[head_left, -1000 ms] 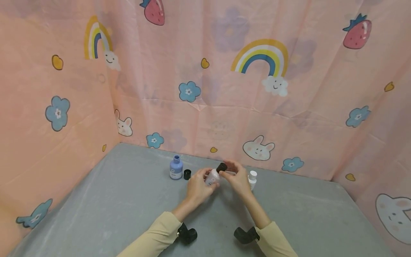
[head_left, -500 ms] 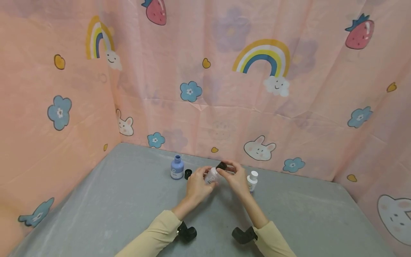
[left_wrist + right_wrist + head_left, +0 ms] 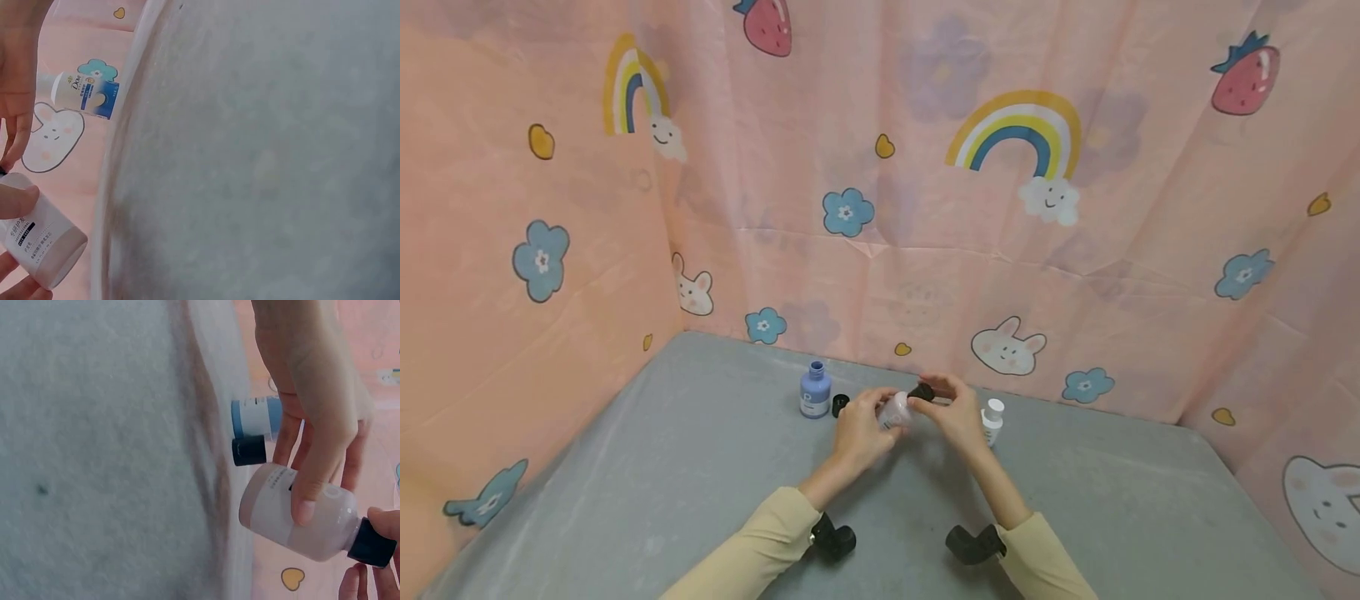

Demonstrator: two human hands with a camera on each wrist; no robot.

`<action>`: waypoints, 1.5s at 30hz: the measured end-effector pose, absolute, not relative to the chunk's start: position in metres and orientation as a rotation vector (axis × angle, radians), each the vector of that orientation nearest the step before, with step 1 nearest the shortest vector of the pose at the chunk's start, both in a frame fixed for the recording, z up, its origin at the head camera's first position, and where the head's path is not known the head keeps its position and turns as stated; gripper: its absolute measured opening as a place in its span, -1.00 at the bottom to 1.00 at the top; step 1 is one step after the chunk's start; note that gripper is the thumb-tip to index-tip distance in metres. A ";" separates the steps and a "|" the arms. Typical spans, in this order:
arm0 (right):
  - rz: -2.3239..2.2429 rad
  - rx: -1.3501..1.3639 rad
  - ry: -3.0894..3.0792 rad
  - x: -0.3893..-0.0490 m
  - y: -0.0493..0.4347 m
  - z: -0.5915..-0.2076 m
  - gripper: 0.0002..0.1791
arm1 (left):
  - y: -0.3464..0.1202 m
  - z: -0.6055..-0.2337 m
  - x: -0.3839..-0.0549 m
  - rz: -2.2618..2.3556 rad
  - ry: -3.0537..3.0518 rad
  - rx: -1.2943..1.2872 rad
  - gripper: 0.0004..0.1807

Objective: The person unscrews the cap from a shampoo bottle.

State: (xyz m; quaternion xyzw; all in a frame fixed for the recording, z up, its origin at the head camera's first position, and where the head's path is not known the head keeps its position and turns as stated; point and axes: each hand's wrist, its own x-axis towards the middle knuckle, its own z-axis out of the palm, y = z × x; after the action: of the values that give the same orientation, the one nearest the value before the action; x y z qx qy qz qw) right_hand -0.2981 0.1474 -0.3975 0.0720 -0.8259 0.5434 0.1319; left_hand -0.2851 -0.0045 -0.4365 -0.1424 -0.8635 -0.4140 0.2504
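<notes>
My left hand [image 3: 859, 432] grips a pale pink bottle [image 3: 312, 519] around its body, tilted with its neck up to the right. The thumb lies across its printed label. My right hand [image 3: 957, 418] pinches the black cap [image 3: 373, 542] at the bottle's neck between thumb and fingers. In the left wrist view the bottle's base [image 3: 65, 262] points down to the right and the cap is mostly out of frame. Left of the hands an uncapped blue bottle [image 3: 816, 393] stands upright, with a loose black cap [image 3: 841, 405] beside it.
A white-capped bottle [image 3: 992, 422] with a white and blue label stands just right of my right hand. The grey table [image 3: 700, 467] ends at a pink patterned curtain [image 3: 917, 275] behind the bottles. A black wrist mount [image 3: 974, 546] sits at each cuff.
The right fingers have shifted around the black cap, which leans at a different angle now. The left hand keeps the bottle nearly in place. The whole view has drifted slightly.
</notes>
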 end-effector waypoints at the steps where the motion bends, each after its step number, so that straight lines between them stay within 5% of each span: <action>1: 1.583 0.223 -2.402 -0.299 0.148 -0.396 -0.55 | -0.005 -0.436 -0.286 -1.120 -2.347 -0.394 -0.46; 25: 1.660 0.611 -2.432 -0.305 0.160 -0.390 -0.56 | -0.014 -0.438 -0.294 -1.159 -2.401 -0.503 -0.46; 37: 1.554 0.176 -2.519 -0.292 0.152 -0.396 -0.57 | -0.014 -0.443 -0.289 -1.129 -2.400 -0.425 -0.46; 45: 1.559 0.148 -2.515 -0.296 0.149 -0.390 -0.59 | -0.014 -0.435 -0.291 -1.045 -2.396 -0.464 -0.47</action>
State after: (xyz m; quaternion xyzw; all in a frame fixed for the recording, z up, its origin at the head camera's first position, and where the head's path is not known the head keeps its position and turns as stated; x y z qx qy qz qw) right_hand -0.2956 0.1493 -0.3903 0.0497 -0.8456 0.5239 0.0893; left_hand -0.2905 -0.0144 -0.4350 -0.1695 -0.8759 -0.3820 0.2410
